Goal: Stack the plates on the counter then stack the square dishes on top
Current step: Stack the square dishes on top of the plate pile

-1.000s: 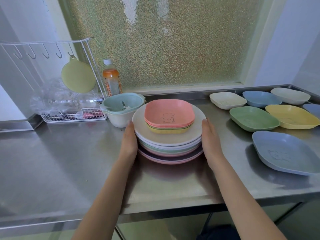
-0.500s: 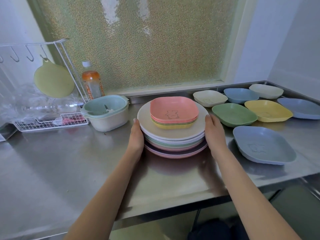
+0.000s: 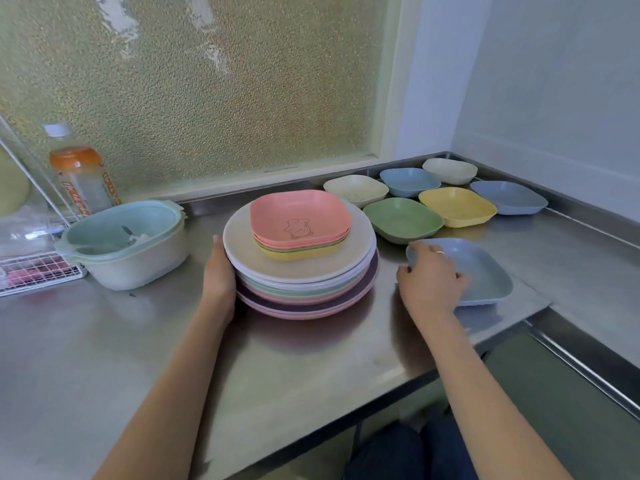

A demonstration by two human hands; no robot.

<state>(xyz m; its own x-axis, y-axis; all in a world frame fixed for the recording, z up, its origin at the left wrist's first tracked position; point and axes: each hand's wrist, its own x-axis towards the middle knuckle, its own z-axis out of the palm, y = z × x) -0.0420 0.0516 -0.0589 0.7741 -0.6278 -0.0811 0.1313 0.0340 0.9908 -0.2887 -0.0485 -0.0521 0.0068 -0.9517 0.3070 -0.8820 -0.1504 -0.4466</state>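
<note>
A stack of round plates [image 3: 304,277], cream on top, stands on the steel counter [image 3: 138,341]. Several square dishes sit nested on it, the top one pink [image 3: 299,216] with a rabbit drawing. My left hand [image 3: 218,271] lies flat against the stack's left side. My right hand [image 3: 429,282] is spread over the near-left rim of a blue square dish [image 3: 485,271] that rests on the counter right of the stack. Behind it lie loose square dishes: green [image 3: 403,220], yellow [image 3: 457,206], cream [image 3: 356,190], blue [image 3: 410,181], cream [image 3: 450,169] and blue [image 3: 509,197].
A pale bowl with a mint colander [image 3: 128,244] stands left of the stack, an orange-capped bottle [image 3: 81,181] behind it. A white wire rack [image 3: 38,271] is at the far left. The counter steps down at the right front [image 3: 571,375].
My right hand has left the stack's right side and moved right onto the blue square dish. My left hand stays against the stack. The camera has turned right.
</note>
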